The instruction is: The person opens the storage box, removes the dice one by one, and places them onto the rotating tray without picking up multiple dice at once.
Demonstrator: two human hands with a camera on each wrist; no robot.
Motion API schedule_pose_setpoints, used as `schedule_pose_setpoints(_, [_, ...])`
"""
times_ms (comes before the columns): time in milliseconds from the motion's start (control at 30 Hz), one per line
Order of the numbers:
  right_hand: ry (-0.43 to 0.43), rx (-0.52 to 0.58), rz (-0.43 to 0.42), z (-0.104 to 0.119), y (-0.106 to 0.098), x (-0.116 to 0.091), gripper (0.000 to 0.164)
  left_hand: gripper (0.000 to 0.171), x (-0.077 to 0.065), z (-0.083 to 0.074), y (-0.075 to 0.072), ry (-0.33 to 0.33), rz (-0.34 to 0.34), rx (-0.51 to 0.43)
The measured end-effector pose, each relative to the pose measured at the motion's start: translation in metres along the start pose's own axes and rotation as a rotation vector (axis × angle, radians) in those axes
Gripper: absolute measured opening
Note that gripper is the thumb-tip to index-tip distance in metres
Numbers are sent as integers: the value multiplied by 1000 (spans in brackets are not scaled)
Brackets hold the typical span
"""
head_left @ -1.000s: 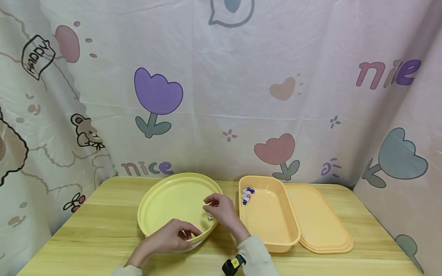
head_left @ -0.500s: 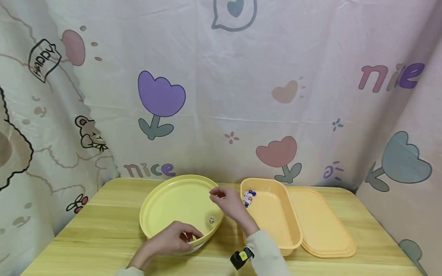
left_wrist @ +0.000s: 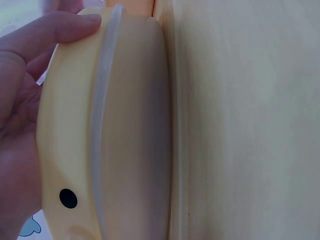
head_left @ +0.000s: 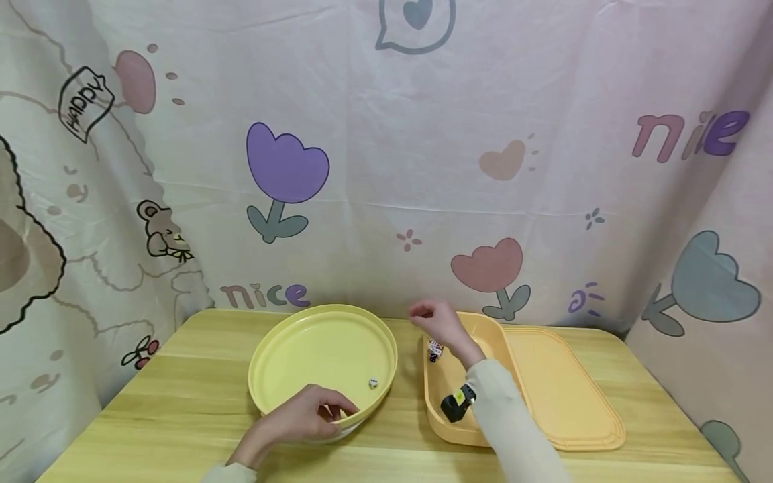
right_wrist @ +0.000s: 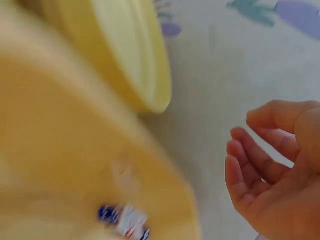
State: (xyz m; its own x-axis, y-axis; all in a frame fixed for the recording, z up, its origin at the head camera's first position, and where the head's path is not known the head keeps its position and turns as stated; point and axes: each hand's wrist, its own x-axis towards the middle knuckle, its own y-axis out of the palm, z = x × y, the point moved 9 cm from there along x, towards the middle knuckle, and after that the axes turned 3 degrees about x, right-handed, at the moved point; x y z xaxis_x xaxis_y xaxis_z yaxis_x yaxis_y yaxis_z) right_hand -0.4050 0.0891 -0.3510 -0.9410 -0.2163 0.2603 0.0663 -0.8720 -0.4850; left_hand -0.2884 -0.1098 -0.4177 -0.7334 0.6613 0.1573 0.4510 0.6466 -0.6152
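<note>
My left hand point(head_left: 304, 414) grips the near rim of a round yellow tray point(head_left: 314, 355), fingers over the edge. In the left wrist view the thumb lies along the outer side of the tray point(left_wrist: 70, 125), above a paler base. One white die point(head_left: 374, 383) with dark pips lies inside the tray at its right side. My right hand point(head_left: 443, 327) is raised over the left far part of an orange rectangular bin point(head_left: 453, 429). Its fingers are loosely bent, with nothing visible between them in the right wrist view. Several white and blue dice point(right_wrist: 125, 220) sit together in the bin.
An orange lid point(head_left: 568, 396) lies flat to the right of the bin, partly against it. Everything stands on a wooden table point(head_left: 181, 416). A printed curtain point(head_left: 386, 134) hangs behind and at both sides. A black device point(head_left: 457, 404) is strapped to the right wrist.
My right hand has moved right and up, from above the tray's right edge to over the bin. My left hand stays on the tray's rim, and the single die stays in the tray.
</note>
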Motion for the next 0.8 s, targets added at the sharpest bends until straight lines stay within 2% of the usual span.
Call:
schedule_pose_setpoints(167, [74,1,31,-36,-8,0,13,29,1,-1,-1,-8,2,-6])
schedule_pose_setpoints(333, [103,-23,51,-64,-15,-4,12,29,1,0,-1,-10,2,-11])
schedule_pose_setpoints(567, [156,8,107,-92,-17,-12,12,29,1,2,-1,-5,1,-1])
schedule_pose_setpoints(667, [216,42,153,-102,-13,-15,11,30,0,3,-1,-2,0,1])
schedule_pose_setpoints(800, [289,59,172,-112,-10,-20,9,29,0,2,1,8,2,-7])
